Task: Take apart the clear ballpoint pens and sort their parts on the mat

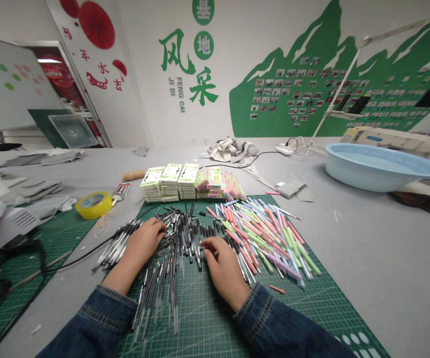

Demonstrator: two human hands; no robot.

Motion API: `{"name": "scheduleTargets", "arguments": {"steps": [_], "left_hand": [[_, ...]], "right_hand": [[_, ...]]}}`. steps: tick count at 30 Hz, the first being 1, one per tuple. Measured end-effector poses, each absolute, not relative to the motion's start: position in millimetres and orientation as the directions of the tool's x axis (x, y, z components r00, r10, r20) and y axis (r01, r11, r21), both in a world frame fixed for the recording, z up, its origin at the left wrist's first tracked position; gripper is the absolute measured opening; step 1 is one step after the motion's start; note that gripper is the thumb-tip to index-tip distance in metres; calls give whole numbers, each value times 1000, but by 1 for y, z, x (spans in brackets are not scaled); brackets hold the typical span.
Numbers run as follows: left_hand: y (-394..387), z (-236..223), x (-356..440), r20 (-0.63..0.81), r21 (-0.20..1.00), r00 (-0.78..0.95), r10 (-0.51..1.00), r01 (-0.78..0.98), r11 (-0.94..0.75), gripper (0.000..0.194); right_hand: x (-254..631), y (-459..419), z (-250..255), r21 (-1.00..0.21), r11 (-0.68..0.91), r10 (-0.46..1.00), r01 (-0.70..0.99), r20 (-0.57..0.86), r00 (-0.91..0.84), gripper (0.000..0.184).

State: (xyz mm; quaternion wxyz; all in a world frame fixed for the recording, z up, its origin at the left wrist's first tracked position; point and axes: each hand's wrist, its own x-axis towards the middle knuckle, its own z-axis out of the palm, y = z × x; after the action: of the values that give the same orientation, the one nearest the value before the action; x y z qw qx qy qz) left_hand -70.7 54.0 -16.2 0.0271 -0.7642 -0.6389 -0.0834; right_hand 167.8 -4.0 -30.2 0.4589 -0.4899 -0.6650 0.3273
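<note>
Denim sleeves (285,323) at the lower edge of the frame, with bare forearms reaching up and inward over a green cutting mat (196,323) on a grey tabletop (353,233). Left of centre, left hand (146,241) over the black pen parts (190,228), back of the hand upward, grip bent down among the dark pieces; fingertips partly hidden, so impossible to tell how far open or whether anything is pinched. Just right of centre, right hand (224,266) with grip curled, thumb and forefinger close together beside the right side of the same black pen parts; too small to tell whether closed on a piece. Below the left hand, long slim refills (159,293) in a loose fan, pointing toward the lower edge. Farther left, a bundle of silver-and-black pens (116,248) partly beyond the mat. Right of the hands, a broad heap of pastel pens (263,233) in pink, green, blue and purple, with one small pink piece (276,289) apart below. Behind the heaps, stacked small boxes (170,180), white-green and pink-green. Left of these, a yellow tape roll (94,205) near a small tube (121,191). Upper middle, crumpled cloth (232,149); at right, a wide blue basin (382,169).
</note>
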Motion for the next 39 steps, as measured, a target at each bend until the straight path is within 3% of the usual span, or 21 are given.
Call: {"name": "scheduleTargets", "arguments": {"steps": [2, 5, 10, 13, 17, 26, 31, 35, 39], "left_hand": [[54, -17, -71, 162, 61, 162, 973, 983, -174, 17], [54, -18, -70, 161, 54, 131, 978, 989, -141, 16], [53, -16, -69, 184, 63, 88, 979, 993, -101, 15], [51, -12, -70, 189, 112, 66, 980, 990, -89, 13], [47, -10, -70, 162, 137, 82, 983, 985, -105, 11], [45, -16, -72, 139, 111, 111, 984, 986, -127, 14], [40, -6, -73, 147, 208, 103, 984, 969, -132, 14], [32, -3, -70, -65, 297, 58, 996, 954, -37, 18], [24, -8, -62, -189, 288, 12, 982, 957, 44, 23]], "right_hand": [[169, -5, -28, -773, 390, 918, 500, 370, -143, 24], [166, -7, -25, -623, 454, 887, 637, 383, -258, 25], [157, -9, -27, -425, 507, 857, 750, 340, -387, 14], [156, -8, -30, -371, 493, 863, 787, 322, -389, 13], [158, -8, -33, -385, 464, 878, 797, 318, -357, 15], [163, -12, -27, -544, 394, 916, 741, 300, -267, 26], [165, -12, -26, -575, 394, 917, 717, 302, -261, 26], [165, -13, -26, -587, 398, 914, 705, 318, -251, 26], [164, -13, -26, -596, 395, 915, 699, 323, -242, 26]]}}
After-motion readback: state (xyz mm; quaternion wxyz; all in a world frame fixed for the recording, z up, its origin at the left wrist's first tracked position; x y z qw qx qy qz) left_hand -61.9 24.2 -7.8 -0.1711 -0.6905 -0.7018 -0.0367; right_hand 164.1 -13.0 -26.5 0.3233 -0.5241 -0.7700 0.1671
